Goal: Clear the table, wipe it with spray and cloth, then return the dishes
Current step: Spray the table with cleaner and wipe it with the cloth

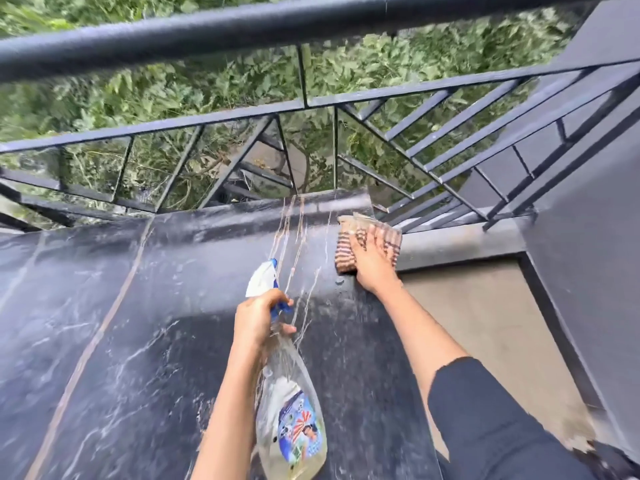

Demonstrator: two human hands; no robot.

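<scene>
**While R hand presses cloth, L hand holds spray over table**

Head cam: as the view looks down along the tabletop, L hand point(258, 320) is wrapped round the neck of a clear plastic spray bottle point(291, 410) w/ a white-and-blue trigger head, colourful label and pale yellowish liquid inside. Fingers are curled tight on the neck, one finger up at the blue trigger. The bottle is held in the air above the table, tilted, w/ nozzle pointing away twd the far edge and base twd the camera.

R hand point(372, 261) lies flat on a folded brown-and-cream striped cloth point(346, 251). Its fingers are straight and spread, palm down, pressing, not curled round anything. The cloth sits on the table's far right corner, touching the surface, its right side at the table's edge. R arm has a dark sleeve point(502, 427) from approx. the elbow back.

The table is a glossy black marble-look table point(138, 341) w/ white veins and thin tan lines. A few small droplets show just beside the R wrist. Surface is motion-blurred, so can't tell how wet the rest is.

Bg: black metal railing point(242, 29) runs right behind the far edge, green foliage point(173, 88) visible thru it. Beige floor point(485, 323) lies to the right of the table and a dark grey wall point(588, 254) beyond that.
</scene>
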